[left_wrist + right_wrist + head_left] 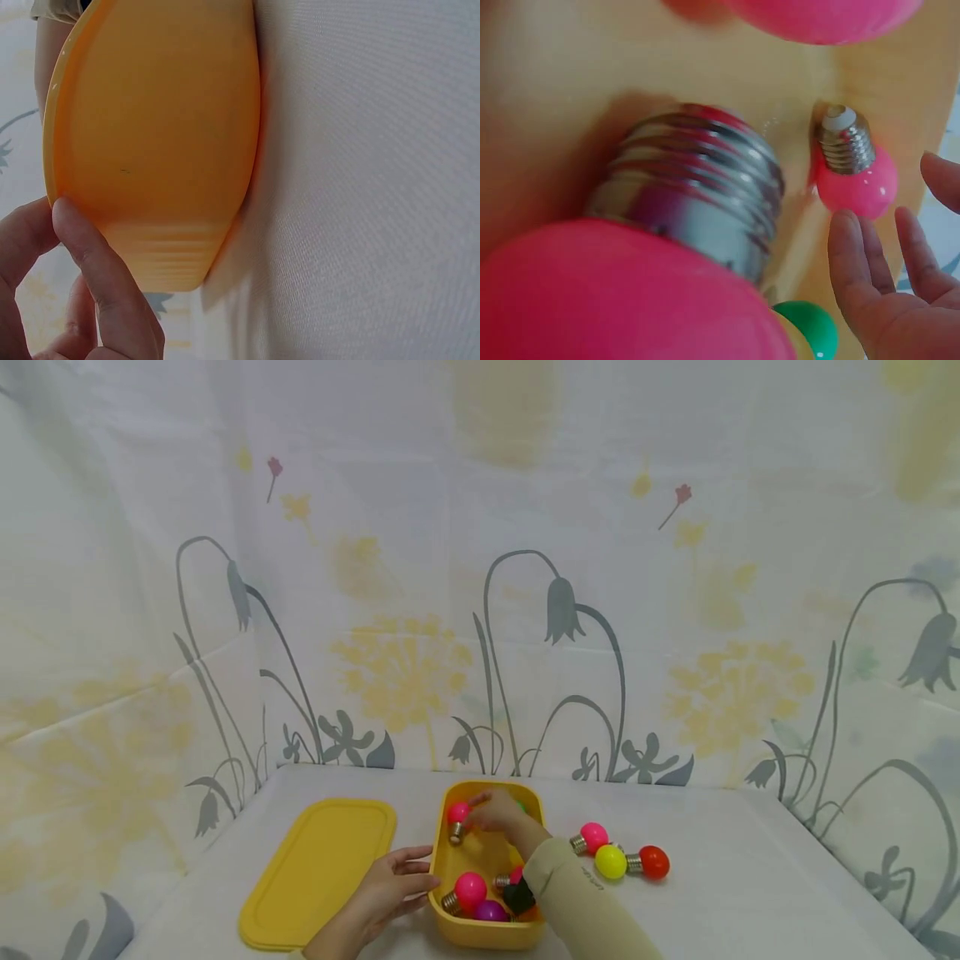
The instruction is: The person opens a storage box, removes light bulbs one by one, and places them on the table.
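A deep yellow box (487, 935) holds several toy-like light bulbs with metal screw bases. My left hand (393, 889) touches the box's left rim, its fingers fairly straight; the left wrist view shows fingertips against the rim and outer wall. Inside the box, at the far end, is my right hand (498, 814), fingers extended. Its fingertips reach a pink bulb (866, 187) in the corner, touching or almost touching it; nothing is gripped. A green bulb (810, 326) lies nearby. Closer to me are another pink bulb (470, 889) and a purple bulb (491, 911).
Left of the box, a flat yellow lid (322, 868) lies on the white-covered table. To the right are a pink bulb (594, 837), a yellow bulb (611, 862) and a red bulb (654, 862). A flower-printed curtain (525, 693) hangs behind.
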### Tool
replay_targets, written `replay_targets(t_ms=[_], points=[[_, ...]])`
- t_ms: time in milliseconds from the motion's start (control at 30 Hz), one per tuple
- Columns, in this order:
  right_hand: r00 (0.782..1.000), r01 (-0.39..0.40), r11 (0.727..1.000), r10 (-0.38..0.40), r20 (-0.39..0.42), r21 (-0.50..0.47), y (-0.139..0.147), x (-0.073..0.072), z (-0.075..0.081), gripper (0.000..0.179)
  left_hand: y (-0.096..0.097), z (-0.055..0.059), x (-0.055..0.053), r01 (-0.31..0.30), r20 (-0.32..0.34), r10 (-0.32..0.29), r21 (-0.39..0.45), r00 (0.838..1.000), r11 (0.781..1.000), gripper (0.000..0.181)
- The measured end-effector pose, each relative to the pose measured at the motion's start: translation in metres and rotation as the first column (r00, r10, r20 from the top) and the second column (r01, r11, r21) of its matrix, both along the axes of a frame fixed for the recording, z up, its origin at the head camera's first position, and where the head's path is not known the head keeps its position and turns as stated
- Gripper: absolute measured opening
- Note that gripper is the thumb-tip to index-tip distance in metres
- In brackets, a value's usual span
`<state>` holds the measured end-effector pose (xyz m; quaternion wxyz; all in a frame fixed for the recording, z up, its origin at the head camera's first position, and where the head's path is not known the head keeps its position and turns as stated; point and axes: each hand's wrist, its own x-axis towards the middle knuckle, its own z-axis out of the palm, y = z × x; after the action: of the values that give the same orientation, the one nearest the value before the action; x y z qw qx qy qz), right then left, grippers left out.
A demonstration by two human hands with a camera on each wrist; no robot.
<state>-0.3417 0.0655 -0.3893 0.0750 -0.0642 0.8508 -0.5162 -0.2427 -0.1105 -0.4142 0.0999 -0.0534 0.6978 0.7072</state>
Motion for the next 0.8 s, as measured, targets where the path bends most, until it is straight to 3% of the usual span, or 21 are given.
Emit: replay_targets(t_ms=[167,567,800], points=[[0.999,-0.014,1.0,0.013,0.032,0.018,-0.001,-0.004,-0.007,0.036,-0.002,-0.001,0.0,-0.003,-0.005,0.003,0.001,1.0,1.0,0.055],[0.986,-0.021,0.984,0.049,0.16,-0.175,0.001,-0.007,-0.018,0.039,-0.001,-0.003,-0.001,0.004,-0.009,-0.004,0.01,1.0,1.0,0.055],[0.98,-0.011,0.982,0.048,0.192,-0.189,0.0,-0.004,-0.017,0.039,-0.002,-0.004,-0.001,0.01,-0.027,-0.01,0.014,1.0,1.0,0.057]])
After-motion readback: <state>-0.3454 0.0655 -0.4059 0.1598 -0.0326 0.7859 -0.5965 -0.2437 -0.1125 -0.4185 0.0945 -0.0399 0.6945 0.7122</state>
